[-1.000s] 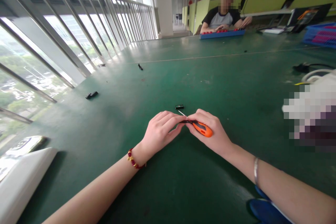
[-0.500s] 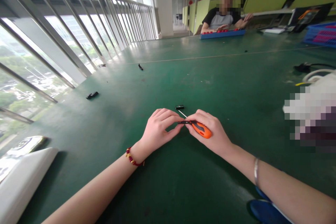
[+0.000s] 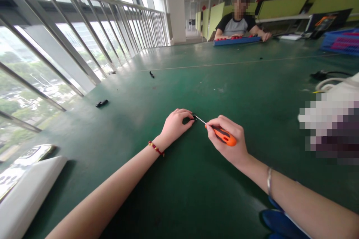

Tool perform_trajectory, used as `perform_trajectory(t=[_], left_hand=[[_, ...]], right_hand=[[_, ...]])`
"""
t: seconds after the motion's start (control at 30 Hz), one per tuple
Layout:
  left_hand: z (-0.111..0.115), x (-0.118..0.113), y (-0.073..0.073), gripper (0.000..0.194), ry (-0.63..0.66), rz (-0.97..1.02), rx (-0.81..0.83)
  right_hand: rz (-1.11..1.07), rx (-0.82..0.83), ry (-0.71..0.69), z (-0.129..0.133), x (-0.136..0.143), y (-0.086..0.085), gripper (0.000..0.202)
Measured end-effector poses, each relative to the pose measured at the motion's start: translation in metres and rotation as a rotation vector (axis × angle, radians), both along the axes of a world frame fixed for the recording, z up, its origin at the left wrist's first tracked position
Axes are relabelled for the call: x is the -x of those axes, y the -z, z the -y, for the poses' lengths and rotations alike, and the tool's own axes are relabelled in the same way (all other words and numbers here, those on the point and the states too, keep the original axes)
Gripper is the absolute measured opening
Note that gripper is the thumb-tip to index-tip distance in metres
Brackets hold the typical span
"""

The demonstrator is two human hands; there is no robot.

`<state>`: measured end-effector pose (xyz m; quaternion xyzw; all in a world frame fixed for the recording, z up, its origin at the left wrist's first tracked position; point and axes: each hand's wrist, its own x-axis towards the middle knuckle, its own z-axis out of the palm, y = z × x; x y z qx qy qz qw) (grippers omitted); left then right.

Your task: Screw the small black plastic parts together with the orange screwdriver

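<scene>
Both bare hands are at work near the centre of the frame, above the glossy green tabletop (image 3: 179,194). The left hand (image 3: 177,125) has thumb and forefinger pinched on a small black plastic-looking part (image 3: 194,118); whether this is one piece or two cannot be told at this size. The right hand (image 3: 235,153) has its fingers clamped round an orange-and-dark-grey-handled screwdriver (image 3: 226,137), its thin bright metal shaft (image 3: 201,120) slanting toward the upper left and ending at or just beside that part; contact cannot be confirmed. Two loose black pieces lie left of centre, one nearer (image 3: 101,103), one farther (image 3: 152,74), both well apart from the hands. In this inspector's judgement, the step in hand is applying the tool tip to the part; the next move calls for a firm left pinch and careful alignment of the shaft
</scene>
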<state>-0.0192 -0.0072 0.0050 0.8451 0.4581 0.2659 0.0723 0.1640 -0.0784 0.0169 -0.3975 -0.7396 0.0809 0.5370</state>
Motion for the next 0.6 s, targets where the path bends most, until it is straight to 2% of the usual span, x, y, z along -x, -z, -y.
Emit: perform_trajectory(t=[0.1, 0.17, 0.23, 0.37, 0.47, 0.5, 0.6], left_hand=[[0.004, 0.010, -0.003, 0.014, -0.031, -0.033, -0.016], [0.009, 0.028, -0.007, 0.017, -0.085, -0.034, -0.040], [0.014, 0.056, -0.011, 0.019, -0.189, -0.042, -0.039], [0.025, 0.127, -0.023, 0.027, -0.548, -0.083, 0.018], [0.036, 0.175, -0.034, 0.037, -0.822, -0.114, 0.122], [0.040, 0.187, -0.037, 0.039, -0.913, -0.105, 0.159], [0.051, 0.214, -0.040, 0.044, -1.051, -0.099, 0.175]], right_hand=[[-0.007, 0.006, -0.011, 0.000, 0.000, 0.000, 0.009], [-0.008, 0.020, -0.019, 0.001, 0.000, 0.000, 0.009], [0.002, 0.034, -0.028, 0.001, 0.001, 0.000, 0.010], [0.020, 0.049, -0.040, 0.001, 0.002, 0.001, 0.010], [0.021, 0.055, -0.045, 0.001, 0.002, 0.001, 0.010], [0.021, 0.058, -0.047, 0.001, 0.002, 0.001, 0.010], [0.025, 0.067, -0.053, 0.001, 0.002, 0.001, 0.010]])
